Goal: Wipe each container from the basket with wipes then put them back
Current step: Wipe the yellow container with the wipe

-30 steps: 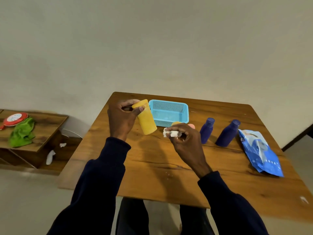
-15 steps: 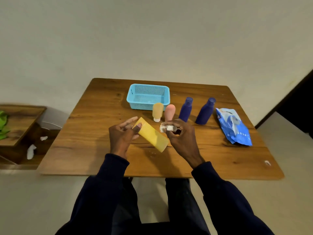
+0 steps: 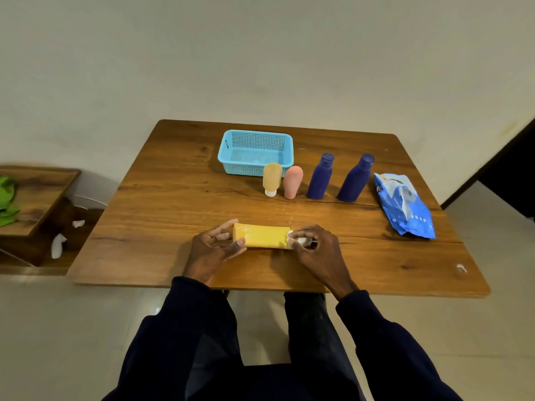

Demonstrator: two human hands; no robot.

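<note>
We are looking down at a wooden table (image 3: 162, 204) standing against a plain cream wall (image 3: 260, 53), pale tiled floor (image 3: 58, 328) reflecting soft light, a low wooden shelf unit (image 3: 37, 192) sitting left, a dark doorway (image 3: 512, 169) opening right.

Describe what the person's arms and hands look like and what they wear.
Both arms are covered by long, dark navy sleeves, plain with no visible markings, ending at the wrists. The left hand and right hand are bare: no gloves, and no rings or watch can be seen. The cuffs look soft and slightly bunched, like a sweatshirt's.
</note>
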